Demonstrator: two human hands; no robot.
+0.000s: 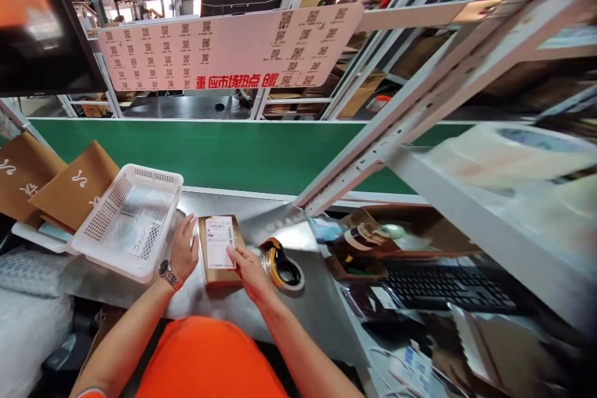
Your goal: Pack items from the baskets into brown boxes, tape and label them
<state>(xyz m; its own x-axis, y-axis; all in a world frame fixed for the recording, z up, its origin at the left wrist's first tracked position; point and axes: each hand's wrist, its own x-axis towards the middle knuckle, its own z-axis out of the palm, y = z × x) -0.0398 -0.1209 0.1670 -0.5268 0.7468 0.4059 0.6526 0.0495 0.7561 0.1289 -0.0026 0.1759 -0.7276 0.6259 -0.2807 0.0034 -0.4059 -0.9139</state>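
Note:
A small brown cardboard parcel [219, 273] with a white shipping label [219, 240] lies on the grey metal worktop [308, 298]. My left hand [184, 252], with a watch on its wrist, rests against the parcel's left side, fingers stretched along the edge. Over the label's lower right part my right hand [247, 268] lies flat, fingertips pressing on it. Neither hand lifts the parcel.
A white perforated basket [161, 183] sits left of the parcel, with brown cardboard mailers [74, 189] behind it. A yellow-black tape dispenser [282, 267] lies right of my right hand. A black keyboard [448, 289] and a box of oddments sit further right. A green conveyor belt [233, 152] runs behind.

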